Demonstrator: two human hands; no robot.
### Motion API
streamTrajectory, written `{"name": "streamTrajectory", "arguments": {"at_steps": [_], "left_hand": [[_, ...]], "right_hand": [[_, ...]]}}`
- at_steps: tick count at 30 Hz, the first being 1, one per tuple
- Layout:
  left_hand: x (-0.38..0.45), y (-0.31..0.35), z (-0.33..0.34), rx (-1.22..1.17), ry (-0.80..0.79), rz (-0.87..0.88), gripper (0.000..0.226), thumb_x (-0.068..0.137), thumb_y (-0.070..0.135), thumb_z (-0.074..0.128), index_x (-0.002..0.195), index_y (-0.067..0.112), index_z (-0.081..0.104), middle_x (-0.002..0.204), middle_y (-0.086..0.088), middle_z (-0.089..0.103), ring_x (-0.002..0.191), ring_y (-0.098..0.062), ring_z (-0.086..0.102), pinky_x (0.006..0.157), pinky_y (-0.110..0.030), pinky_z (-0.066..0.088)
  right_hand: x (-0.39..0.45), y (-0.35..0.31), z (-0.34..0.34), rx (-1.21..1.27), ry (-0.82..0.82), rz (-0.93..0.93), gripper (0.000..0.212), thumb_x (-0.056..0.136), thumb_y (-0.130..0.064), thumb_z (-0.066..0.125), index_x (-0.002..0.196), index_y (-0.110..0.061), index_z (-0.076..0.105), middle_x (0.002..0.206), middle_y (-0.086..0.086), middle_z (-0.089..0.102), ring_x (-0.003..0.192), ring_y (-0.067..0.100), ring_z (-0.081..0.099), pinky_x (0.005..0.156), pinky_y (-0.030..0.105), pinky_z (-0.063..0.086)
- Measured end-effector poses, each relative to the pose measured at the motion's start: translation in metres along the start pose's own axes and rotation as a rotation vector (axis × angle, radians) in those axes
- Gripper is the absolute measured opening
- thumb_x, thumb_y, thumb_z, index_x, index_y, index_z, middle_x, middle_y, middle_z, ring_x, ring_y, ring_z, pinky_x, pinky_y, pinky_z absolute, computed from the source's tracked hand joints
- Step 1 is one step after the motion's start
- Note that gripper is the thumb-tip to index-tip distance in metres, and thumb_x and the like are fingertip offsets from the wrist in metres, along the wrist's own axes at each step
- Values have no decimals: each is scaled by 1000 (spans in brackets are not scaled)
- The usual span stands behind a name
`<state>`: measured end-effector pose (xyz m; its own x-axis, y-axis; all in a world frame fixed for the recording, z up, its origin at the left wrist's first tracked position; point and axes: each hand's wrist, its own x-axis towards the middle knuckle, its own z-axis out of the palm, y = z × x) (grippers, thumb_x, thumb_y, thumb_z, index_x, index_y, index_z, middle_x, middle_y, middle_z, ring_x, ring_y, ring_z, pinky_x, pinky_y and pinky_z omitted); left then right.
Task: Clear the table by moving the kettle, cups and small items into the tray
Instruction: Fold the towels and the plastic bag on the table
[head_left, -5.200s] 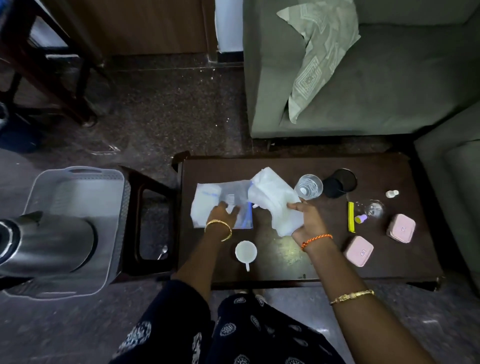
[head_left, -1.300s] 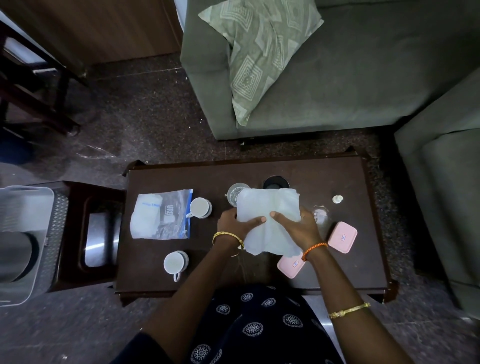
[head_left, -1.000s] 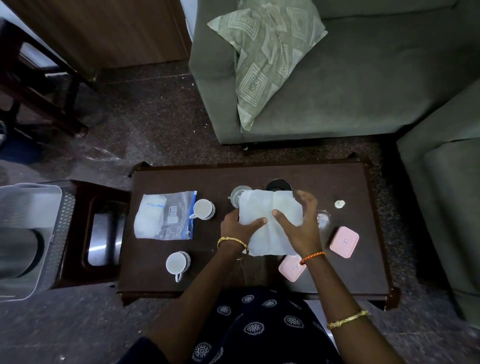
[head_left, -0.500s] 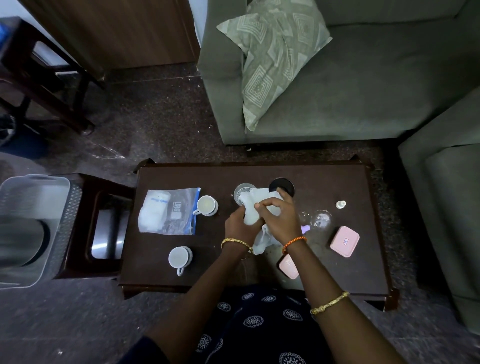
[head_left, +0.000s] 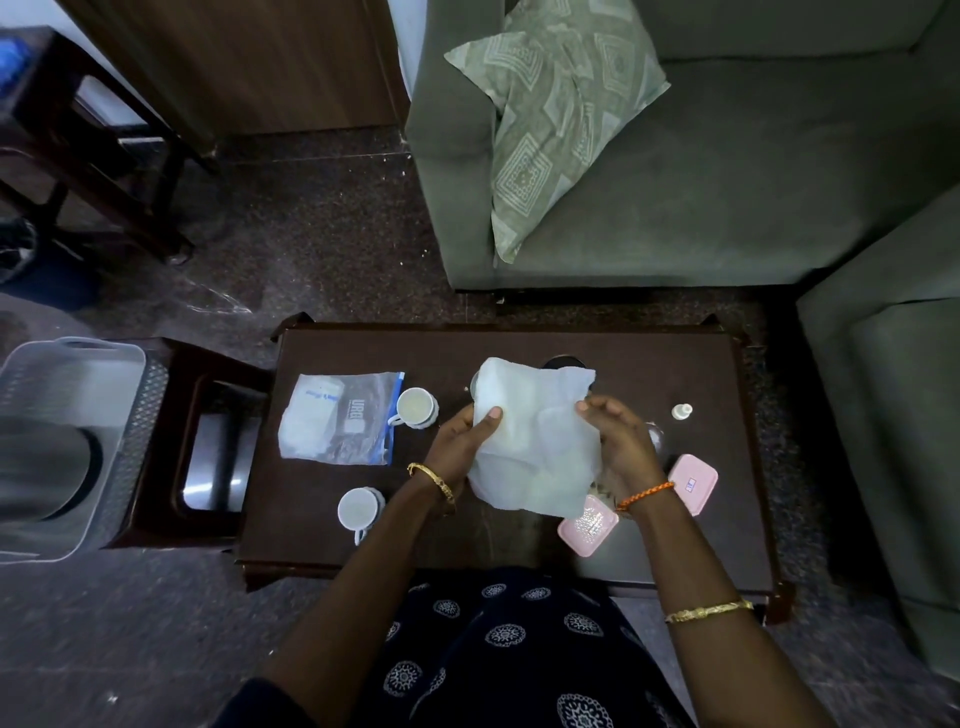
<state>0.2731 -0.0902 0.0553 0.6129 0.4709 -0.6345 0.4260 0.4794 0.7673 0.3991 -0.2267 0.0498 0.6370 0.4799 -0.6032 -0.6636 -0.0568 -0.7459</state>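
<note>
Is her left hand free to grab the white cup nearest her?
Probably not right away. The left hand holds one side of the white cloth. The cup sits just left of that wrist, with nothing blocking it once she lets go.

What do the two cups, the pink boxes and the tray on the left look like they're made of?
The two cups: probably glazed ceramic, white and smooth with small moulded handles. The pink boxes: likely plastic, matte, rounded corners, lids with a raised rim. The tray: pale grey plastic, judging by its lattice-pierced wall and moulded rim.
</note>
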Motion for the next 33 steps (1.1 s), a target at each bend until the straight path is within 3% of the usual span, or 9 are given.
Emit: {"name": "streamTrajectory", "arguments": {"at_steps": [3, 9, 12, 15, 18, 22, 27, 29, 33], "left_hand": [[2, 2, -4, -42, -25, 2, 13, 92, 27, 52, 91, 27, 65, 76, 14, 73, 69, -1, 69, 56, -17, 53], [5, 7, -6, -49, -76, 10, 12, 92, 23, 52, 93, 27, 64, 77, 13, 72, 69, -2, 68, 55, -17, 53], [9, 4, -8, -50, -51, -19, 10, 90, 19, 56, 92, 26, 63, 90, 3, 68, 83, -14, 63, 65, -28, 52], [14, -3, -10, 10, -63, -91, 12, 85, 19, 63, 96, 21, 59, 94, 0, 65, 89, -21, 61, 73, -34, 54], [15, -11, -7, 275, -96, -101, 20, 81, 21, 69, 96, 20, 56, 92, 4, 62, 85, -13, 60, 63, -20, 52], [17, -22, -2, 153, -86, -181, 30, 76, 3, 70, 104, 9, 59, 107, -12, 63, 99, -29, 60, 81, -39, 53], [19, -26, 1, -8, -227, -237, 43, 63, 18, 81, 104, 14, 66, 102, -5, 73, 93, -22, 69, 70, -34, 59], [22, -27, 3, 82, -258, -297, 54, 59, 26, 83, 109, 15, 64, 106, -5, 71, 98, -23, 67, 78, -37, 58], [33, -28, 6, 327, -242, -239, 44, 67, 25, 81, 107, 21, 62, 115, -7, 67, 103, -22, 64, 84, -35, 56]], "right_hand": [[1, -6, -8, 95, -23, 10, 23, 86, -2, 43, 72, -16, 54, 73, 1, 61, 69, 15, 58, 64, 28, 41], [1, -3, -3, 107, -296, 177, 34, 81, -42, 56, 104, -21, 70, 99, 2, 74, 89, 18, 70, 69, 29, 57], [6, 5, -2, -49, -187, 199, 44, 76, -26, 70, 117, -12, 61, 107, 8, 70, 96, 26, 68, 72, 35, 58], [8, 11, -11, -53, -121, 180, 32, 77, -7, 71, 108, -11, 63, 108, 12, 68, 102, 34, 63, 82, 45, 55], [8, 15, -19, 45, -219, 235, 38, 71, -7, 72, 108, -11, 64, 107, 12, 71, 100, 32, 66, 82, 47, 56], [8, 27, -28, -5, -286, 348, 44, 74, -1, 68, 117, -3, 60, 112, 16, 69, 102, 33, 65, 86, 48, 55], [12, 26, -42, -13, -266, 266, 48, 66, -8, 81, 112, -7, 65, 111, 15, 70, 101, 32, 67, 78, 45, 57], [11, 27, -42, -114, -262, 286, 47, 67, -8, 81, 111, -8, 66, 110, 13, 71, 101, 31, 67, 82, 47, 57], [15, 25, -45, -228, -157, 258, 44, 67, -5, 80, 109, -6, 65, 105, 10, 73, 98, 30, 68, 87, 49, 55]]}}
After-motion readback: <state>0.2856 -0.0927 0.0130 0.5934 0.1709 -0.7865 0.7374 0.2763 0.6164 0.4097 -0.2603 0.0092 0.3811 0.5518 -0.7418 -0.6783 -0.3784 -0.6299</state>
